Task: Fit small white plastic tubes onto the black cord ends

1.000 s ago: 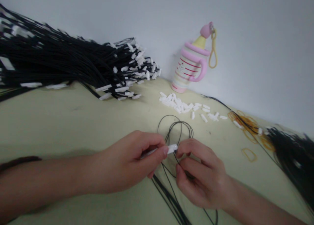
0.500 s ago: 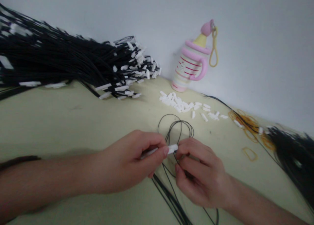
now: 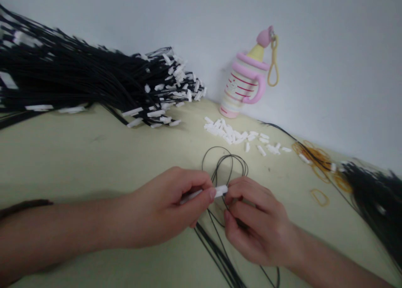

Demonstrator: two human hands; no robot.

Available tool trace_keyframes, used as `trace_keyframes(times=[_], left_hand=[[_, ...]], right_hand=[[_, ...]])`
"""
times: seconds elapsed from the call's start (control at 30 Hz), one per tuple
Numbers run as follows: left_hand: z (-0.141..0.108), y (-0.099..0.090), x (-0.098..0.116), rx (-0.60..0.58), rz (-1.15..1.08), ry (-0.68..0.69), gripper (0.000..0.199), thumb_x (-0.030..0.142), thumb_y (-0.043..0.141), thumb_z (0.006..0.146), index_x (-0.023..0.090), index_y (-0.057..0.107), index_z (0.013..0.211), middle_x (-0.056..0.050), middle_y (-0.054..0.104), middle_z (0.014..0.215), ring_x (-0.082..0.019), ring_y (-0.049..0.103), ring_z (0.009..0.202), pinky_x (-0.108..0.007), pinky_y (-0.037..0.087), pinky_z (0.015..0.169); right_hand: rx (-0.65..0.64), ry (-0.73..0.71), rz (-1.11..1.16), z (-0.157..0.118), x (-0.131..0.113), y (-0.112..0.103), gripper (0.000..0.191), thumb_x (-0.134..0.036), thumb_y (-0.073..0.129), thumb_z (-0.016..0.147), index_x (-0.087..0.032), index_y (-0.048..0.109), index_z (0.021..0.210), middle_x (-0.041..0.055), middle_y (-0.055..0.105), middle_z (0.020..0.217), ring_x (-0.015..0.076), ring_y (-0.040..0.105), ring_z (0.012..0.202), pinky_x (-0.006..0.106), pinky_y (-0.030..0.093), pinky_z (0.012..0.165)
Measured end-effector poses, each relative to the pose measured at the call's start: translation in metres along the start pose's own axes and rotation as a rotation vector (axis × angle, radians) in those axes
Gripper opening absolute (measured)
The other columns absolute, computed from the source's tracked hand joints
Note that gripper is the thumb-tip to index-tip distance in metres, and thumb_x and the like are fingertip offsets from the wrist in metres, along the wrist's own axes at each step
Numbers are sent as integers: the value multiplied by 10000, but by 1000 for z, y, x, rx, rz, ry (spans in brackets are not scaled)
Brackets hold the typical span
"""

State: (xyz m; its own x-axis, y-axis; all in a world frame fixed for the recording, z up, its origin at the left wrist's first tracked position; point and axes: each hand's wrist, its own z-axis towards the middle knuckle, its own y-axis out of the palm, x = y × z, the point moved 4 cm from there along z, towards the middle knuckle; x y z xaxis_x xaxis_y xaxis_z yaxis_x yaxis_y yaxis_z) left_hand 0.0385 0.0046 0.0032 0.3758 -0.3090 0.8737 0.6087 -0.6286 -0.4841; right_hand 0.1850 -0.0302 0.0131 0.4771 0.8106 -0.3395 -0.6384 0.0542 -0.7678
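Almost nothing has moved since the earlier view: the white plastic tube [image 3: 221, 190] sits a touch further right, pinched in the closed left hand [image 3: 160, 208] between both hands. The right hand [image 3: 259, 223] is curled shut around a thin black cord [image 3: 224, 166], which loops ahead of the hands on the table [image 3: 63, 158]. Beyond the hands lie loose white pieces [image 3: 238, 136]; ahead and left is a heap of black cords [image 3: 94, 80]; right of the right hand are rubber bands [image 3: 319, 198]; further ahead stands a pink striped cup charm [image 3: 246, 84].
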Motion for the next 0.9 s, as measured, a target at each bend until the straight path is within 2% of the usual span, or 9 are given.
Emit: trace_keyframes(times=[0.9], left_hand=[[1,0,0,-2,-8,5,341,318,388,916,166,483,626,68,441,518,-63,395,474,-178,302,442]], right_hand=[[-16,-1,20,1,1,2,171,-37,481,730,-130,509,590,54,517,648,146,491,658,297,444,585]])
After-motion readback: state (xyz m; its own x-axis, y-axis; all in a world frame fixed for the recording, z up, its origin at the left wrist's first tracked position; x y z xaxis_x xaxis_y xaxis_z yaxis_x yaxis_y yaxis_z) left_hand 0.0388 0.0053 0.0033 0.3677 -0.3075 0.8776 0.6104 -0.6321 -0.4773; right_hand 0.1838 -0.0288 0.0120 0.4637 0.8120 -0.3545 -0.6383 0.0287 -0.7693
